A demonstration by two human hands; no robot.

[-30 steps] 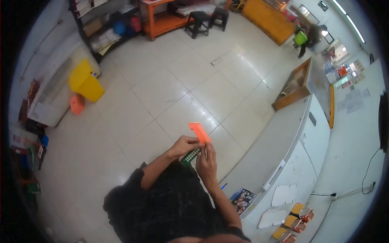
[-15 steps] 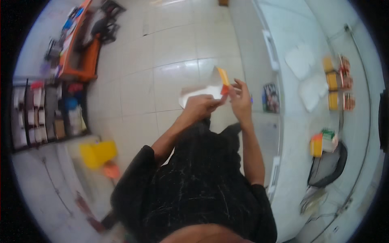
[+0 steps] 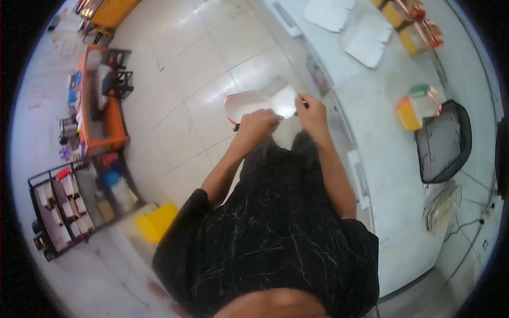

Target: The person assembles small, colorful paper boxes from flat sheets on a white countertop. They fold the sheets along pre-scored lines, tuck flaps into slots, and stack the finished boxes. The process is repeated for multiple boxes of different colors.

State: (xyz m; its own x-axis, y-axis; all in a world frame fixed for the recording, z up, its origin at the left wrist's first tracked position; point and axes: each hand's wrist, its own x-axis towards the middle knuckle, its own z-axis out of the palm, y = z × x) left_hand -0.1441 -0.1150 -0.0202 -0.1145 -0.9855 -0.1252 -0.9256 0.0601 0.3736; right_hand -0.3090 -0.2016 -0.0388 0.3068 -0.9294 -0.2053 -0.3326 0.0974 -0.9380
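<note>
Out in front of my body I hold a thin cardboard carton blank (image 3: 249,103), partly folded, with its white inside facing up and an orange rim showing at its left edge. The near middle edge is gripped by my left hand (image 3: 259,124), its fingers curled over the card. My right hand (image 3: 312,112) pinches the right end between thumb and fingers. Some fingertips of both hands are hidden behind the card.
On the white counter (image 3: 366,143) to my right lie flat white blanks (image 3: 367,40), folded orange cartons (image 3: 416,40), another carton (image 3: 419,108) and a black-rimmed bag (image 3: 442,143). At left stand an orange desk (image 3: 108,130), a black rack (image 3: 58,212) and a yellow container (image 3: 156,221).
The view has turned, so the counter and desk appear shifted. The carton's orange panel at the right has swung out of sight; its white inside shows there now, with my right hand pinching that end.
</note>
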